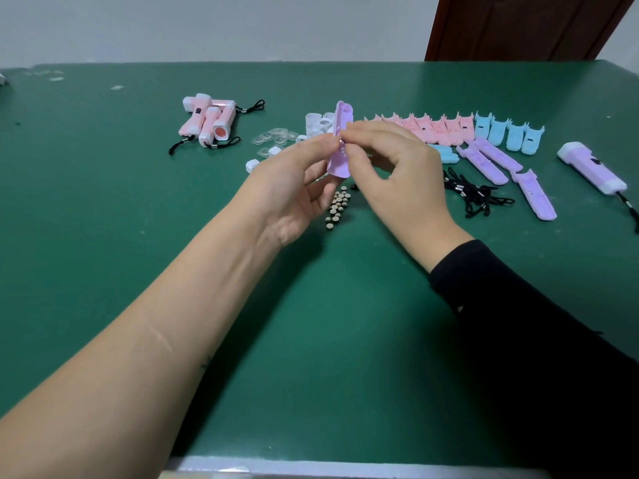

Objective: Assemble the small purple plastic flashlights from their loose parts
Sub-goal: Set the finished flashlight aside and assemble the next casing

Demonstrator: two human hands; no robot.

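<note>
Pinching purple shell point(338, 162) between left hand point(297, 188), right hand point(397, 171)

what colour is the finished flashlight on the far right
The finished flashlight is light purple with white ends; head view.

Left hand point(297, 188) on bare forearm point(155, 340), in from 7 o'clock. Small dark mark point(206, 363) and faint pale line point(160, 337) on forearm. Right hand point(394, 174) out of black long sleeve point(518, 323), in from 4 o'clock, plain cuff at wrist.
</note>
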